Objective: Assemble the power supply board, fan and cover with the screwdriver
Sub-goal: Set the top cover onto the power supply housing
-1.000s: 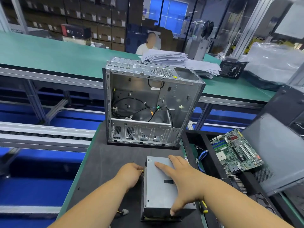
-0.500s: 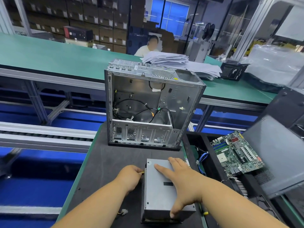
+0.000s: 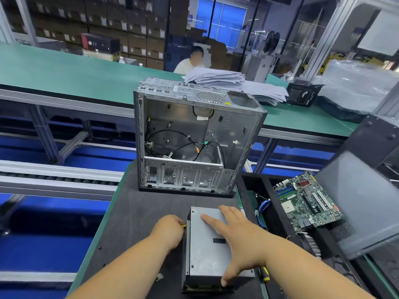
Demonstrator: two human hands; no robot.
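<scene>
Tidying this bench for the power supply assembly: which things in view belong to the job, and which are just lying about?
Job: power supply unit, open computer case, screwdriver, left hand, right hand.
Lying about: motherboard, paper stack, black box.

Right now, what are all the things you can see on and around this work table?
Power supply box: one, grey metal, on the dark mat, near edge.
Computer case: one, silver, open side facing us, upright at the far end of the mat, black cables inside.
Motherboard: one, green, tilted in the black tray on the right.
Side panel: one, dark grey, leaning on the right.
Paper stack: one pile, white, on the green bench behind the case.
Screwdriver handle: one, yellow and black, peeking out under the right forearm.
Left hand: at the box's left side, pinching something yellow.
Right hand: spread flat on top of the box.
</scene>
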